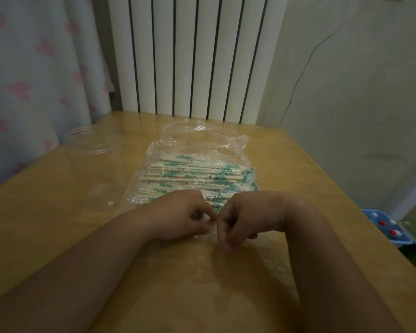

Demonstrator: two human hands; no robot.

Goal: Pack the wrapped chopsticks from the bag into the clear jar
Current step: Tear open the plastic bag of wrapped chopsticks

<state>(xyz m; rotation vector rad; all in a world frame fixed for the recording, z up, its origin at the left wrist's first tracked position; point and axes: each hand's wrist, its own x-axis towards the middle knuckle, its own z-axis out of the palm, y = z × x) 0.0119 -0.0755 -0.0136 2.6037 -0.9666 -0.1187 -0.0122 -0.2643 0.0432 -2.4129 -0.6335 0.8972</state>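
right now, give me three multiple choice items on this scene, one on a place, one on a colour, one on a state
1. Where is the clear jar relative to the bag?
A. to its left
B. to its right
C. on top of it

2. What colour is the print on the wrapped chopsticks?
A. red
B. green
C. black

3. What are the left hand and right hand doing?
A. lifting the jar
B. resting apart, flat
C. pinching the bag's near edge together

Answers: 1 A, the jar stands left of the bag; 2 B, green marks show through the plastic; 3 C, both hands' fingertips meet on the plastic.
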